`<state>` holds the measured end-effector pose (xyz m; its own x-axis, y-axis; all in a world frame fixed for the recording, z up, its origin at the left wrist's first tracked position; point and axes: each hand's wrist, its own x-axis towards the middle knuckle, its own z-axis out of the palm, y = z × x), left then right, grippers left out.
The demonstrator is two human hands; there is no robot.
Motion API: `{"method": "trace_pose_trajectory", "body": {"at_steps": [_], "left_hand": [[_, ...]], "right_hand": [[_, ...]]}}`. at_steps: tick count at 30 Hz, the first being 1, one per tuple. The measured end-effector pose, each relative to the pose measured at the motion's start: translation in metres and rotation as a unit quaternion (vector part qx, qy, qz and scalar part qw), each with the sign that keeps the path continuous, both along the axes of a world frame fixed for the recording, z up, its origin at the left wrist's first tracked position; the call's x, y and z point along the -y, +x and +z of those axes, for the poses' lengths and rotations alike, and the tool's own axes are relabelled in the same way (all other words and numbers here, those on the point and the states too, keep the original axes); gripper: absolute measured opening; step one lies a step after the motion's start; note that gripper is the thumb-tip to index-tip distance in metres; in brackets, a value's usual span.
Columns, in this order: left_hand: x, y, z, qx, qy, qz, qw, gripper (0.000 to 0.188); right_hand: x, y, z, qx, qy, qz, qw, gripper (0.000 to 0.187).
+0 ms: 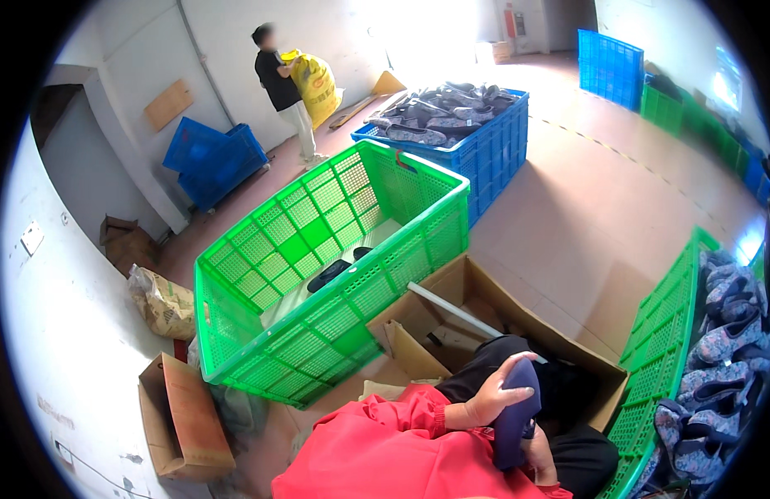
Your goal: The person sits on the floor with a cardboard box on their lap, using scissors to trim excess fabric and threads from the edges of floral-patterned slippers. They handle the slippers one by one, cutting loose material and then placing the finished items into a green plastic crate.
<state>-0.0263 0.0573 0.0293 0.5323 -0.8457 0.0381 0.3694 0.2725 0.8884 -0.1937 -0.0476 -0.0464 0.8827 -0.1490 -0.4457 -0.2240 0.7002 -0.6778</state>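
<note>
My left hand [489, 401] is closed round the upper part of a dark navy shoe [520, 396], with the thumb and fingers on either side of it. Lower down, my right hand [538, 454] grips the same shoe near my lap; part of its fingers is hidden. The shoe stands roughly upright over my dark trouser legs. Just beyond my knees is an open cardboard box [530, 309] with a pale bar [453, 309] lying across it.
A big green crate [318, 349] ahead holds a few black shoes [328, 275]. Behind it a blue crate [497, 166] is heaped with shoes. Another green crate [663, 333] of patterned shoes [726, 341] stands at my right. A person [283, 91] carries a yellow sack [317, 87].
</note>
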Motion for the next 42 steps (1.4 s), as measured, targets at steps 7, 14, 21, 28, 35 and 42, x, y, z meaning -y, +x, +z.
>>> {"method": "trace_pose_trajectory", "body": {"at_steps": [7,14,21,28,35,42], "left_hand": [[0.005,-0.01,0.019,0.159,-0.032,-0.007,0.987,0.072],[0.009,-0.025,0.023,0.395,-0.171,0.032,0.902,0.074],[0.003,-0.06,0.017,0.438,-0.217,0.051,0.871,0.082],[-0.005,-0.069,0.012,0.463,-0.252,0.061,0.848,0.079],[-0.005,-0.064,0.019,0.475,-0.244,0.145,0.833,0.069],[-0.011,-0.054,0.032,0.436,-0.277,0.156,0.842,0.058]], "right_hand": [[-0.002,-0.001,0.001,-0.008,-0.021,-0.118,0.993,0.044],[0.009,-0.021,-0.021,-0.02,0.005,-0.192,0.981,0.04],[0.047,-0.059,-0.031,-0.037,-0.02,-0.261,0.964,0.037],[0.057,-0.064,-0.038,-0.046,-0.029,-0.267,0.962,0.035],[0.054,-0.069,-0.049,-0.05,-0.02,-0.269,0.962,0.033],[0.04,-0.05,-0.07,-0.04,0.028,-0.272,0.961,0.032]]}}
